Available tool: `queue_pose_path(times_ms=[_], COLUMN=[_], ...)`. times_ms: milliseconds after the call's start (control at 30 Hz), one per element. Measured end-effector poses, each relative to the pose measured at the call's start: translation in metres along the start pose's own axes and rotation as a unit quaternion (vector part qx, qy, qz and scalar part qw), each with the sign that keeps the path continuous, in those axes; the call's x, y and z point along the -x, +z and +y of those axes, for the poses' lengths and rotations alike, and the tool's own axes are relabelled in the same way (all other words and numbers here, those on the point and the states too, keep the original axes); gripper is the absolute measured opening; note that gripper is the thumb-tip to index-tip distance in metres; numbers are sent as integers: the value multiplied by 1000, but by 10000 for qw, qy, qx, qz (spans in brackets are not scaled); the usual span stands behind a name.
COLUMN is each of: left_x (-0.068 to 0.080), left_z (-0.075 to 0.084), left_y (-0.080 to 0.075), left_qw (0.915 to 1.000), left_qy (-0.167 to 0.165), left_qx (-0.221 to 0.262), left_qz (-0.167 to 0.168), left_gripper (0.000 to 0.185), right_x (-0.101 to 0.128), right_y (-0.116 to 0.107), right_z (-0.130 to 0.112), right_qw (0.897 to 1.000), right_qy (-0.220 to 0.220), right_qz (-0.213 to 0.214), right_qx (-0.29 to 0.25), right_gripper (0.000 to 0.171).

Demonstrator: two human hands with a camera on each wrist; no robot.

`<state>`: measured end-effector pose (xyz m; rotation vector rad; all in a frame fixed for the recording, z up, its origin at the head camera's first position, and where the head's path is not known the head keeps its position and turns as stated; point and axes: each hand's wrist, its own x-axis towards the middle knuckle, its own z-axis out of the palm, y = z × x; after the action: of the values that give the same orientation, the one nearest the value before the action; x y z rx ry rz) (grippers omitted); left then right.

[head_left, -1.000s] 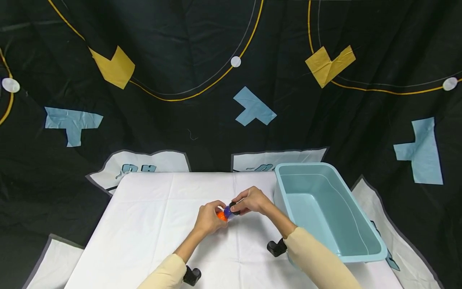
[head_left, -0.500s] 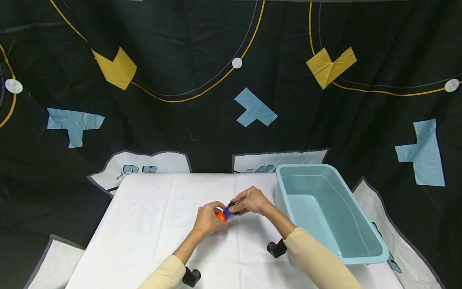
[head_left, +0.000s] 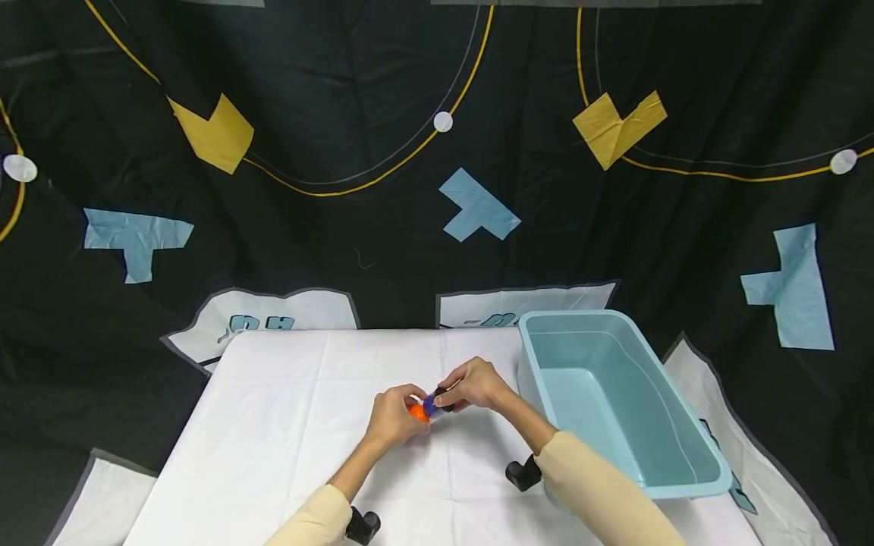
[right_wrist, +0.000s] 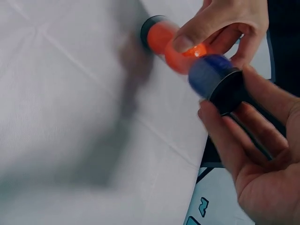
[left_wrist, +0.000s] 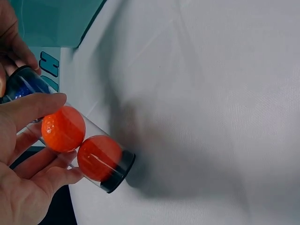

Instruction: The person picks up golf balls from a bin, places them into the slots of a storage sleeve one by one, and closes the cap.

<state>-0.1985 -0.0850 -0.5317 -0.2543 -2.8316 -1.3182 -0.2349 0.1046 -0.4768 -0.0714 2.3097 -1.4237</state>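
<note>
A clear tube [left_wrist: 92,123] with a black cap at each end holds two orange balls [left_wrist: 63,129] and one blue ball [right_wrist: 209,75]. My left hand [head_left: 394,417] grips the tube around its middle, thumb on one side and fingers on the other. At the blue ball's end, my right hand [head_left: 475,383] pinches the black cap [right_wrist: 228,93] between thumb and fingers. The cap at the orange end [left_wrist: 118,172] points away from both hands. The tube is tilted, held above the white table [head_left: 287,425].
A light blue plastic tub [head_left: 624,485] stands on the table just right of my right hand, with no contents visible. Black wrist mounts [head_left: 523,472] show at both cuffs. A black curtain [head_left: 369,250] with paper shapes hangs behind the table.
The head view shifts slightly. Both hands keep their hold on the tube and its cap in nearly the same place.
</note>
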Motion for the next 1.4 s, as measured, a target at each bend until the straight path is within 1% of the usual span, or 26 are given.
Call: queue_pose_path(times_ms=[100, 267, 367, 500, 600, 933, 1133, 1400], left_x=[1, 1, 0, 0, 0, -1, -1, 0], left_z=[-2, -3, -3, -2, -2, -2, -3, -6], left_y=[0, 0, 0, 0, 0, -1, -4, -4], left_qw=[9999, 9999, 9999, 9999, 9998, 9997, 9998, 9997], left_qy=[-137, -123, -62, -68, -83, -88, -24, -154], left_qx=[61, 104, 102, 147, 189, 211, 208, 160], left_qz=[-14, -6, -24, -39, -50, -110, -50, -67], left_gripper=[44, 44, 44, 44, 43, 42, 40, 39], right_x=[-1, 0, 0, 1, 2, -1, -3, -4], right_y=[2, 2, 1, -1, -2, -2, -1, 1], right_z=[1, 0, -2, -4, -5, -8, -10, -11], right_qw=[10000, 10000, 9996, 9970, 9951, 9967, 9978, 9987], right_qy=[-3, 6, 15, -91, -155, 48, 78, 200], right_qz=[-33, -18, 13, 68, 81, 37, -4, -28], right_qx=[-9, 80, 286, 772, 976, 805, 652, 460], right_gripper=[27, 27, 28, 29, 29, 28, 28, 28])
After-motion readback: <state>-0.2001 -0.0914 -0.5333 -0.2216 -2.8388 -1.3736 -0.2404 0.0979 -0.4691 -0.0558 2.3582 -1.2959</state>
